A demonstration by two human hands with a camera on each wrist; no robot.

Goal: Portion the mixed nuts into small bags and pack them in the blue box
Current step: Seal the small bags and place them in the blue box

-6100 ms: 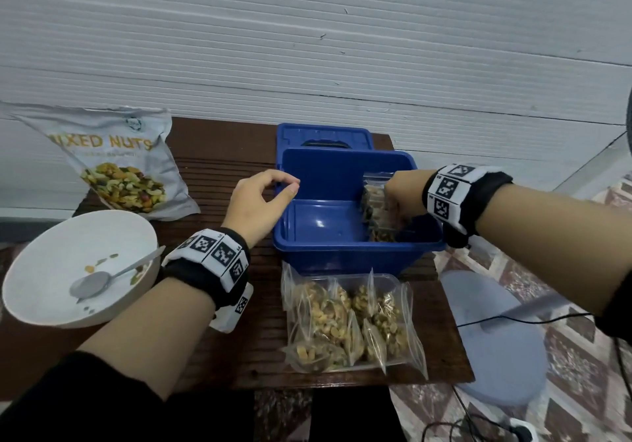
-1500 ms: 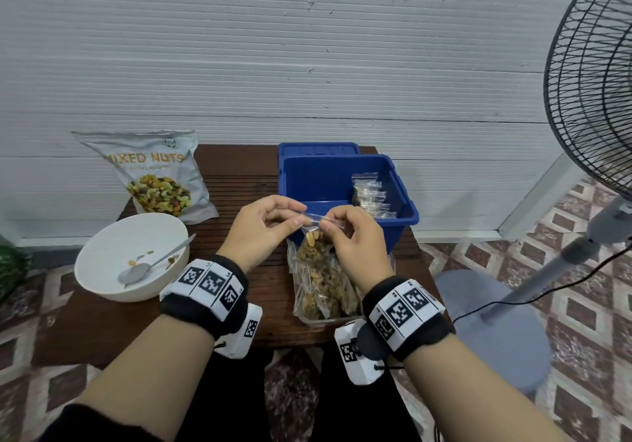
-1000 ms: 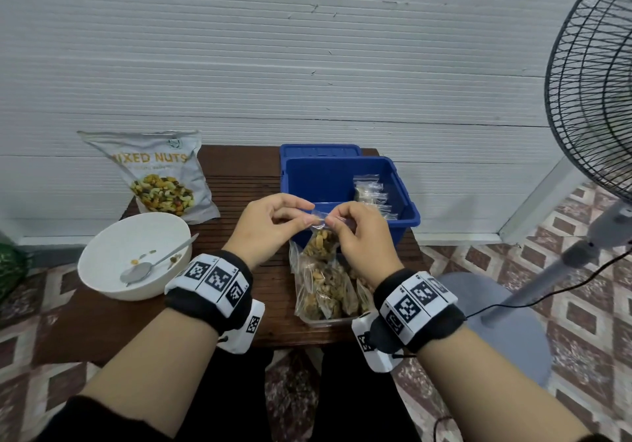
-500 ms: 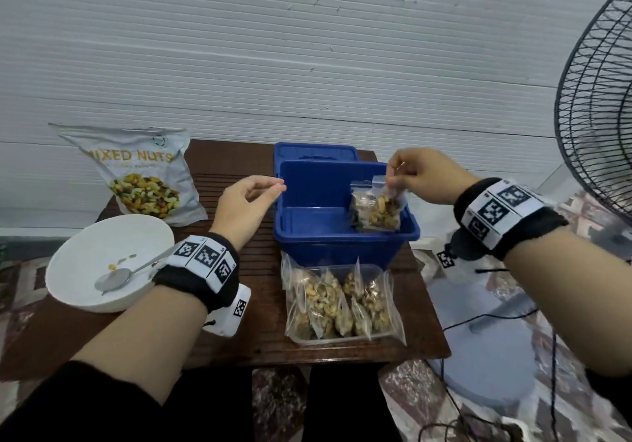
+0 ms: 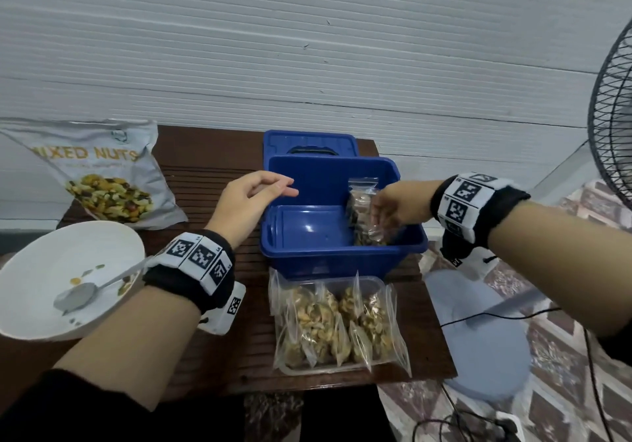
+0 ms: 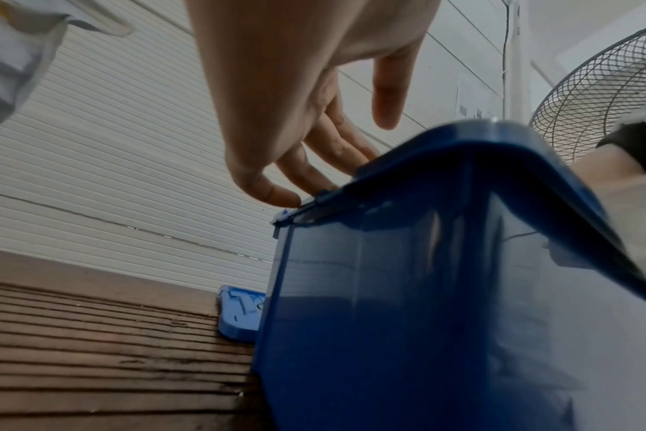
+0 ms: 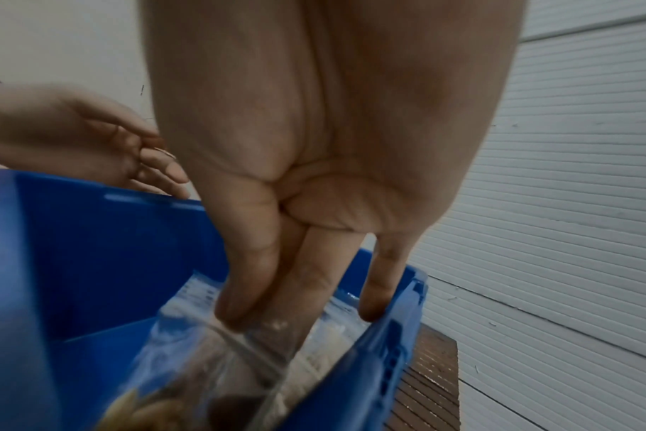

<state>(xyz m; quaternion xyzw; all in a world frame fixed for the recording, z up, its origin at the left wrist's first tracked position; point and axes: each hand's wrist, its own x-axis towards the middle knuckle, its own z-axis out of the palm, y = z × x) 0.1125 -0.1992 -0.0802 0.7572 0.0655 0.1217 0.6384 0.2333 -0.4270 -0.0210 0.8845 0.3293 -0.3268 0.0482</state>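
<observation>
Table (image 5: 212,356): being used as packing station, blue box (image 5: 307,263) at centre. Box being steadied by left hand (image 5: 246,202), fingers relaxed and straight, resting at left rim, gripping nothing. Small bag (image 5: 367,222), half a second ago carried above rim, now being lowered inside at right wall beside earlier bags. Right hand (image 5: 400,202) apparently pinching bag top; blurred. Filled bags (image 5: 338,322) being left waiting in clear tray, so packing only partly done.

Lowering a small nut bag (image 5: 366,217) into the blue box (image 5: 307,256) with the right hand (image 5: 400,203); left hand (image 5: 246,202) hovering, fingers (image 5: 282,185) relaxed.
</observation>
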